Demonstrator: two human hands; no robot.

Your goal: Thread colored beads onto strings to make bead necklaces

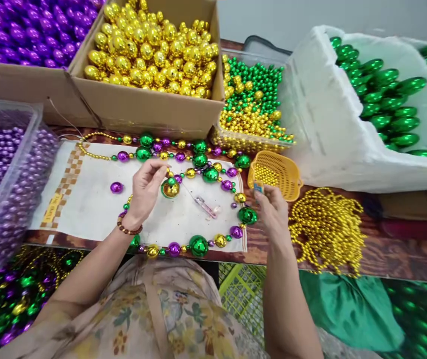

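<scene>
My left hand (146,188) is closed in a pinch over a large gold bead (170,189) with a small green bead on top, at the end of a string. A necklace of green, gold and purple beads (198,245) loops round a white cloth (86,199) on the table. My right hand (271,207) is closed on a small blue-and-orange thing (258,187) that I cannot name, beside a yellow basket (278,172). A thin thread runs between the hands. A pink clipper (206,206) lies on the cloth. A loose purple bead (116,187) lies to the left.
A cardboard box of gold beads (149,47) and one of purple beads (30,30) stand at the back. A clear tub of purple beads (0,184) is left, a tub of green and gold beads (253,104) centre, white bins of green ovals (385,99) right. Gold strands (325,229) pile nearby.
</scene>
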